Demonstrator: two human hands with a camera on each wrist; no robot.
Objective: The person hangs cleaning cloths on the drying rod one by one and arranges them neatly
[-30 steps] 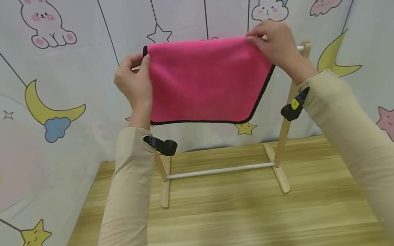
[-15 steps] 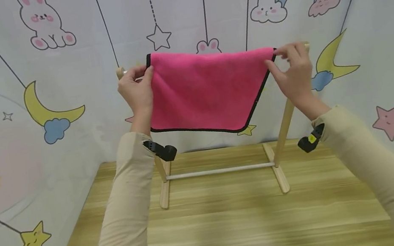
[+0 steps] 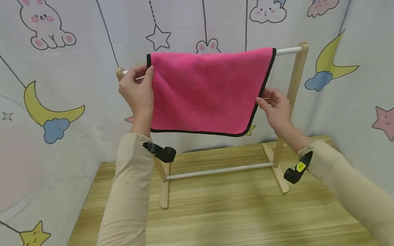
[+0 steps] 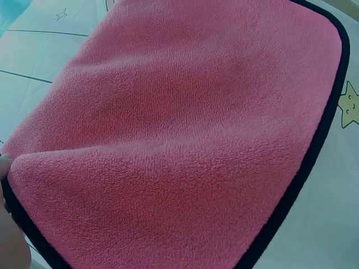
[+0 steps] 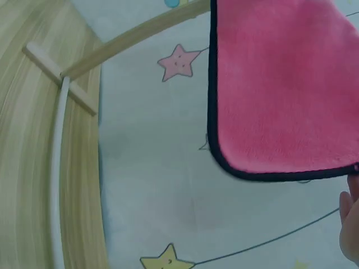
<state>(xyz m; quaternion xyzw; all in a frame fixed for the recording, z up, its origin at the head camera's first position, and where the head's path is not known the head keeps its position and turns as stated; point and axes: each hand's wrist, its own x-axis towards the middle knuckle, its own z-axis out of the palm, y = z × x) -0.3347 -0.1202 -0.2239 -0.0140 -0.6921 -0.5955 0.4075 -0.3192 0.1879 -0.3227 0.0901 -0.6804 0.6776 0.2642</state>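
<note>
A pink fleecy towel [image 3: 211,90] with black trim hangs over the top white rail [image 3: 288,51] of a wooden rack. In the head view my left hand [image 3: 136,89] pinches its left edge close to the rail, thumb in front. My right hand [image 3: 277,110] is lower, thumb and fingers at the black trim of the right side edge, seeming to pinch it. The left wrist view shows the towel [image 4: 185,129] with a soft fold running from the thumb at the left border. In the right wrist view the towel's rounded lower corner [image 5: 280,112] hangs free, fingertips [image 5: 353,188] touching its trim.
The rack's wooden posts [image 3: 295,73] stand on flat feet [image 3: 278,174], joined by a low white bar [image 3: 220,171]. Under it lies a wood-grain surface [image 3: 214,232]. White curtains [image 3: 104,124] printed with stars, moons and rabbits surround the back and sides.
The towel has come down onto the rail. My right hand has let go of the top right part and moved down to the side edge. My left hand has lowered slightly, keeping its pinch.
</note>
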